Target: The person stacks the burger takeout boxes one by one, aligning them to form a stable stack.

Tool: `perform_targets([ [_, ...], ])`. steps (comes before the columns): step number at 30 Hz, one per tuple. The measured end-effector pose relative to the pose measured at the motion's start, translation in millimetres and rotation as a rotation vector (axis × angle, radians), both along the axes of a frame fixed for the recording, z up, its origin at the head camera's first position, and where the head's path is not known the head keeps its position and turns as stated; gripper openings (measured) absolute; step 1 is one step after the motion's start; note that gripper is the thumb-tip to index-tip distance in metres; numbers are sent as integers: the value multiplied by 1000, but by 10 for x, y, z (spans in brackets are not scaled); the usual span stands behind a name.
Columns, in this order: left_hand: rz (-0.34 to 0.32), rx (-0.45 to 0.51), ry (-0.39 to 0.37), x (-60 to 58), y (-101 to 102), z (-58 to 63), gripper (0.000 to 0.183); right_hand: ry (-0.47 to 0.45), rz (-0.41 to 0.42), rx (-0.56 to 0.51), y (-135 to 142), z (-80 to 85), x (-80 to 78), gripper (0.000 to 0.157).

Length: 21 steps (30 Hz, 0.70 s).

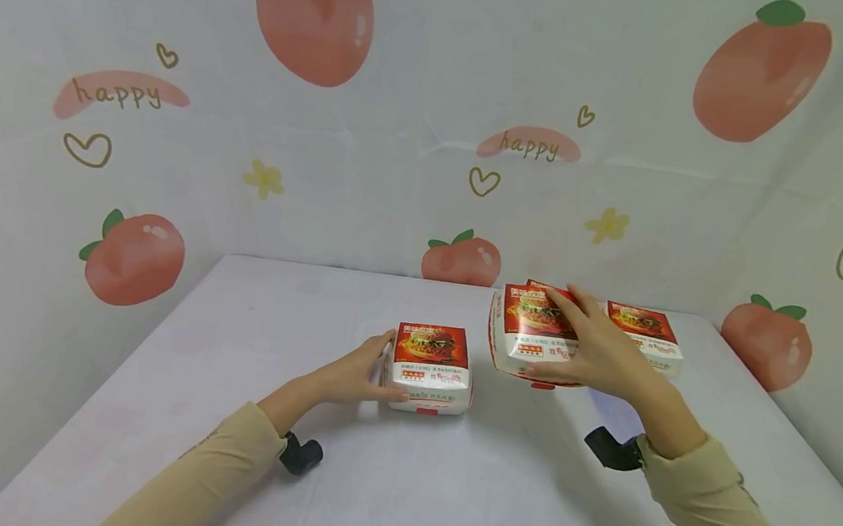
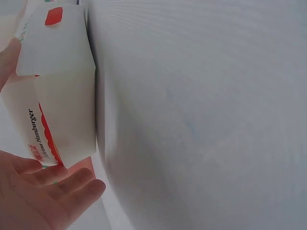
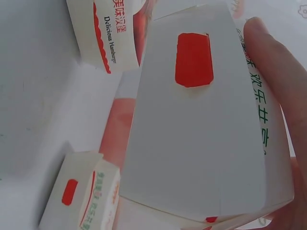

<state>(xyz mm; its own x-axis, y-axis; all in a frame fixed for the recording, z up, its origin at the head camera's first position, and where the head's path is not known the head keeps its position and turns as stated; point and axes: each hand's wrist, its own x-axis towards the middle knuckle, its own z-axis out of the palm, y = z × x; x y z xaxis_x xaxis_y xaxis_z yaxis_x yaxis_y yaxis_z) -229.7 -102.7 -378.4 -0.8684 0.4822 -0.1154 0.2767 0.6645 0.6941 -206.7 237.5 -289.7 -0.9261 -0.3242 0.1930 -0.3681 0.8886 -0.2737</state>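
Note:
A white and red hamburger box (image 1: 430, 370) sits on the table in the middle of the head view. My left hand (image 1: 357, 372) holds it at its left side, thumb along the front and fingers towards the back corner. In the left wrist view the side of that box (image 2: 62, 115) shows between thumb and fingers. My right hand (image 1: 605, 350) grips a second hamburger box (image 1: 532, 331), raised above the table and tilted. Its white underside with a red tab (image 3: 194, 60) fills the right wrist view.
Another hamburger box (image 1: 656, 338) stands at the back right, partly behind my right hand. A red lid corner (image 1: 540, 283) of one more shows behind the raised box. The white table (image 1: 402, 487) meets a fruit-printed backdrop (image 1: 368, 183) at its back edge.

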Motion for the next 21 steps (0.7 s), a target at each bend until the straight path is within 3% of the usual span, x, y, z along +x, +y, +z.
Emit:
perform_targets([
  [21, -10, -9, 29, 7, 3, -4, 106, 22, 37, 30, -351, 13, -72, 107],
])
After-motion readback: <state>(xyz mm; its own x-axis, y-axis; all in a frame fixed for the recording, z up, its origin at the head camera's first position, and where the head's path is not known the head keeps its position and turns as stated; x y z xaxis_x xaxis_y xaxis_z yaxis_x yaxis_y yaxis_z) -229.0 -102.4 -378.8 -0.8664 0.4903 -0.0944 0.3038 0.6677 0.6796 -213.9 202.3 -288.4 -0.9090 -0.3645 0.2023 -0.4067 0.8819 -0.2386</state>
